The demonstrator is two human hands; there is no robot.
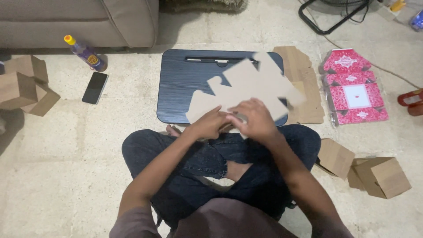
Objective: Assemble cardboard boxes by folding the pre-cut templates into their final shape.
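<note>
Clearly both grips were closed on the flat blank [246, 90]: my left hand [210, 124] pinched its near edge, fingers curled round the card, and my right hand [257, 120] pressed down on the same edge just beside it, the two hands touching. I judged the step to be the start of folding, the blank unfolded, held tilted and blurred above the dark lap surface [185, 83] in front of my crossed legs. I reckoned the next move called for a firm crease along a score line with one hand steadying. Beyond lay a stack of blanks [304, 79], pink printed blanks [354, 88], made boxes [383, 176] to the right and more boxes [22, 86] to the left.
</note>
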